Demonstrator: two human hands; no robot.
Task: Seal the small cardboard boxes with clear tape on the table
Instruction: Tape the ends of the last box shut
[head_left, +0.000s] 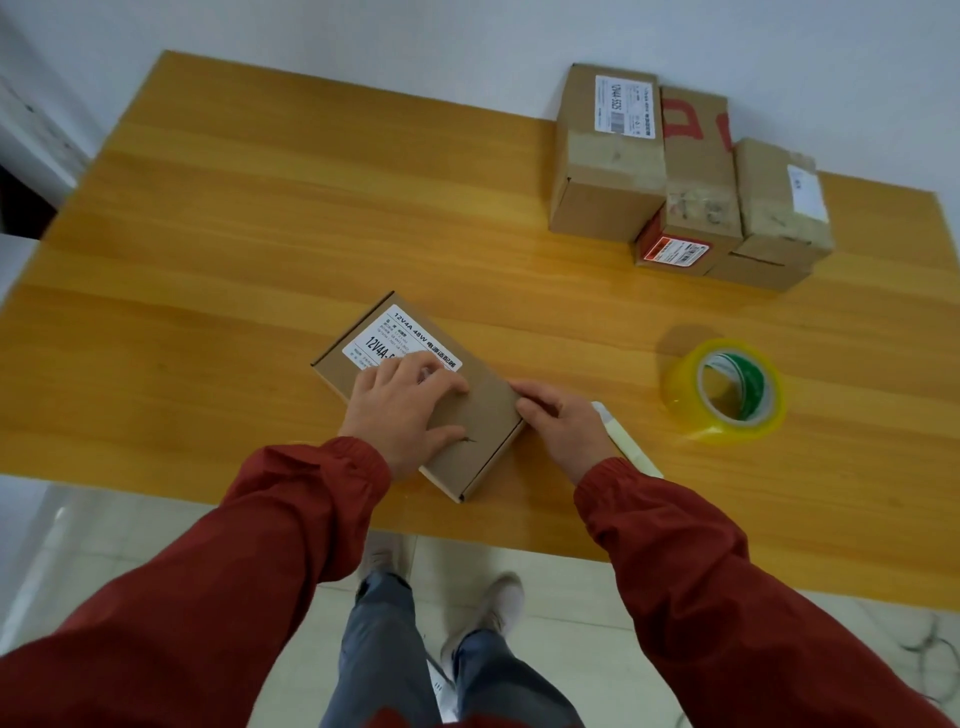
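**One box under two hands, five more waiting**

The long wooden desk ran across the room against a pale wall. Towards its near edge, a little left of the middle, lay one flat cardboard box, turned at an angle, with a single white printed label on its far half.

The person's left hand lay palm down on the lid. Its fingers were straight and spread, pressing on the card and covering the label's near corner; it gripped nothing. The right hand was at the box's right edge, its fingers curled over that edge and holding it. Both arms wore red sleeves with gathered cuffs.

Just beside the right wrist, one pale narrow strip lay flat on the desk. I could not tell what it was.

Further right, apart from the hands, one roll of clear tape lay on its side, yellowish, with a green and white core.

At the far right, close to the wall, stood a pile of cardboard boxes pressed together. I counted five, though the lower ones were partly hidden. Two carried white labels, one had red marks on top, and one showed a red side.

Below the desk's edge were two legs in grey trousers and two pale shoes on the tiled floor.
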